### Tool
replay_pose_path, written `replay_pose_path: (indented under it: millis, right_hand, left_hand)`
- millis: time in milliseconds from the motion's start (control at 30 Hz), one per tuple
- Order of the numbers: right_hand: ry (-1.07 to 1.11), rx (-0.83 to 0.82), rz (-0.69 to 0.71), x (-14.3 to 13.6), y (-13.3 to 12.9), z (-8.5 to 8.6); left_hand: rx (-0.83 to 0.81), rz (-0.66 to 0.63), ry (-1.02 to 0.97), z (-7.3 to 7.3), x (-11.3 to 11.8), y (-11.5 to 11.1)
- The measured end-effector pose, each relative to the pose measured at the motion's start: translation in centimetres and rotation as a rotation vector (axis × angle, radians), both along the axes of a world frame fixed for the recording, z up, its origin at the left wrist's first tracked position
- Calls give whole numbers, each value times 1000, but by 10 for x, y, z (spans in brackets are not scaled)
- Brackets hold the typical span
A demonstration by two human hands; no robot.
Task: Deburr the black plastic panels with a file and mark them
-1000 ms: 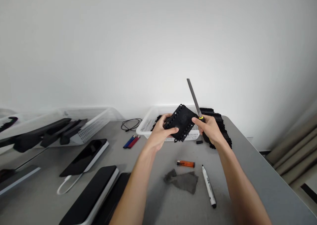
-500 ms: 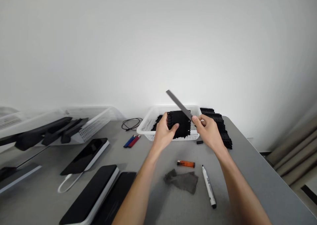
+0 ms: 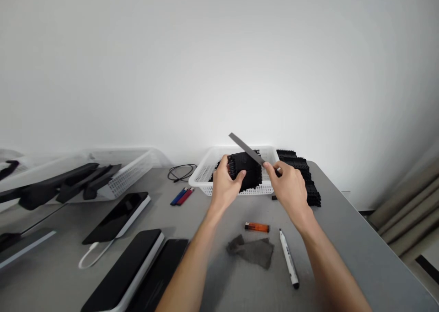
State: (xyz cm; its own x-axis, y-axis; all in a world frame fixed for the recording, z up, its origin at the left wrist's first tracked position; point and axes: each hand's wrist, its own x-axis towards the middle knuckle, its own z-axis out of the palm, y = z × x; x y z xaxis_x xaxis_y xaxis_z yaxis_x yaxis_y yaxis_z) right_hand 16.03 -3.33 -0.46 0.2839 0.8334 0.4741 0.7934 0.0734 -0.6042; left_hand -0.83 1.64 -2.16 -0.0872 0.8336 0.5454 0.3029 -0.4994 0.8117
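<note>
My left hand [image 3: 226, 182] is closed on a black ridged part [image 3: 249, 168], its thumb across the front face. The part is held over a white basket [image 3: 202, 179] with more black pieces inside. In my right hand [image 3: 289, 184] is the dark handle of a flat grey file [image 3: 245, 147]. The file's blade slants up to the left, across the upper right corner of the part. Whether blade and part touch, I cannot tell.
Black ridged strips [image 3: 308, 179] lie right of the basket. Nearer are an orange lighter [image 3: 257, 227], a grey cloth [image 3: 254, 251] and a white marker [image 3: 289, 259]. Leftward are two lighters [image 3: 182, 196], a cable [image 3: 181, 172], phone-like devices [image 3: 123, 268] and another basket [image 3: 133, 172].
The file blade has dropped slightly and lies flatter. The black part has tilted and shifted a little to the left, and my right hand has turned slightly.
</note>
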Motion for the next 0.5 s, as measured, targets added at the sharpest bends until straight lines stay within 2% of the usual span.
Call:
replay_pose_path:
  millis: [133,367,500]
  right_hand:
    - [-20,-7,-77,4,0,2]
    - [12,-3,103,-8,0,-1]
    - [14,21,19,-4,2,-2]
  left_hand:
    - [4,15,57,-2,-4,3]
    - [1,43,72,2,-3,-1]
    - [-19,76,70,3,-4,-1]
